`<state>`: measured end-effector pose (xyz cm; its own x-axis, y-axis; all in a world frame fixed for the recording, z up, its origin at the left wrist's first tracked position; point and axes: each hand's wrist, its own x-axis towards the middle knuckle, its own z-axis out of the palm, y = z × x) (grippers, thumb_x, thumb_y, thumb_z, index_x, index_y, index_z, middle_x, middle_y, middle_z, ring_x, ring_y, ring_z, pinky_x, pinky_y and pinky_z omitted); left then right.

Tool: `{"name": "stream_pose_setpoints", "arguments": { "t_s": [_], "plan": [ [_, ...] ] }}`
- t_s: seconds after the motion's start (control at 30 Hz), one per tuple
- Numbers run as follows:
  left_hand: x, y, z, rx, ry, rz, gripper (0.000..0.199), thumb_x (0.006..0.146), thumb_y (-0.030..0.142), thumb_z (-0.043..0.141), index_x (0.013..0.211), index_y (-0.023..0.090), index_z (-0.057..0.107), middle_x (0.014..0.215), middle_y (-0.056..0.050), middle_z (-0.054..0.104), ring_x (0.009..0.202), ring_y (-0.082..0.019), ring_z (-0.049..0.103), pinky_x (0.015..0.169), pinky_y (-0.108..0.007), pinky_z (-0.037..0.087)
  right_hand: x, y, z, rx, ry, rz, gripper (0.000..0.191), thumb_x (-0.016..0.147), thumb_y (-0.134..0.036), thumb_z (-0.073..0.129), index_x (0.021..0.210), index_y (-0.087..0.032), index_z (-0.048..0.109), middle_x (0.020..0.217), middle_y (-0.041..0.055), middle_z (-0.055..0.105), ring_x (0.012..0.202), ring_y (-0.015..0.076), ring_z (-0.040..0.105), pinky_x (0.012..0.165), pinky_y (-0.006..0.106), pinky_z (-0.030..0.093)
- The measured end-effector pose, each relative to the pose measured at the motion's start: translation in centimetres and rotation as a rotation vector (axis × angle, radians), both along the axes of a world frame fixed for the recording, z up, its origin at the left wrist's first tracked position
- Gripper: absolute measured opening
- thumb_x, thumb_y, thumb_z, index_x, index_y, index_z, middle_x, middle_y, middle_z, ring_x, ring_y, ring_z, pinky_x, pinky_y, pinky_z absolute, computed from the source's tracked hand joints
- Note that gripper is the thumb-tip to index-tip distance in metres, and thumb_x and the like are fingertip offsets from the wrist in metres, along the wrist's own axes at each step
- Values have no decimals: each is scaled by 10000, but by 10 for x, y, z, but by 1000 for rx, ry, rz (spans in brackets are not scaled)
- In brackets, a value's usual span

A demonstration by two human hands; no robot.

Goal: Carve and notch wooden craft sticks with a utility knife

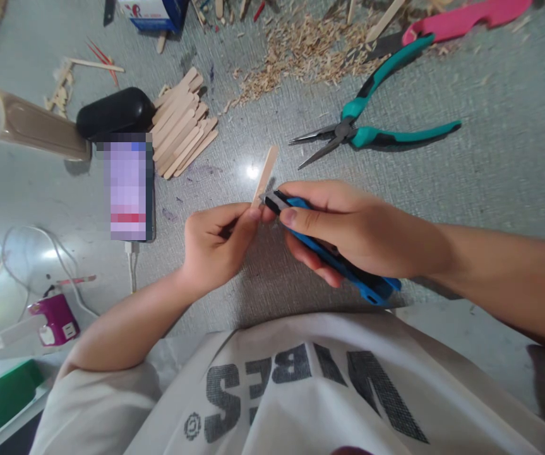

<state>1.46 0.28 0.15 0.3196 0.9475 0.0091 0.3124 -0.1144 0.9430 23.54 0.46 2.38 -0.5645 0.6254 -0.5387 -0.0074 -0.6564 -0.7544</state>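
Over the bench (239,139), a stick (266,170) is pinched by the left hand (218,243) and a blue cutter (325,253) clasped by the right hand (352,221) (trimming seems in hand, steady pressure likely needed next).

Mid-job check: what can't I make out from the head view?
All in the head view:
1. The near end of the stick: hidden by the left hand.
2. Much of the blue tool's grip: covered by the right hand.
3. Content on the phone: pixelated.
4. The blue box's far part: cut off by the top edge.
5. The green object's full shape: cut off by the left edge.
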Motion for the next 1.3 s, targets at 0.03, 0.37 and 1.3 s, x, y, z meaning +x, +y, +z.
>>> {"name": "stream_pose_setpoints", "arguments": {
  "t_s": [0.03,0.37,1.3],
  "plan": [
    [0,1,0,-20,-14,0,433,1142,455,706,838,174,833,554,40,524,469,-65,400,457,-238,303,2,1,-2,-8,29,3,105,1172,-308,579,1093,-242,601,586,-71,621,367,112,533,369,201,408],
    [-2,6,0,-116,-84,1,423,1114,497,743,861,177,855,535,30,529,403,-60,418,378,-211,263,10,5,-10,-27,120,28,160,1161,-395,631,1174,-235,639,631,-65,647,405,118,553,396,210,423],
    [-3,4,-6,-39,-102,127,388,1068,535,818,898,187,847,564,18,647,401,-65,483,381,-223,330,10,-7,-9,874,-503,105,366,1154,-482,545,1327,-251,770,1083,100,849,951,294,785,830,387,549]
  ]
}}
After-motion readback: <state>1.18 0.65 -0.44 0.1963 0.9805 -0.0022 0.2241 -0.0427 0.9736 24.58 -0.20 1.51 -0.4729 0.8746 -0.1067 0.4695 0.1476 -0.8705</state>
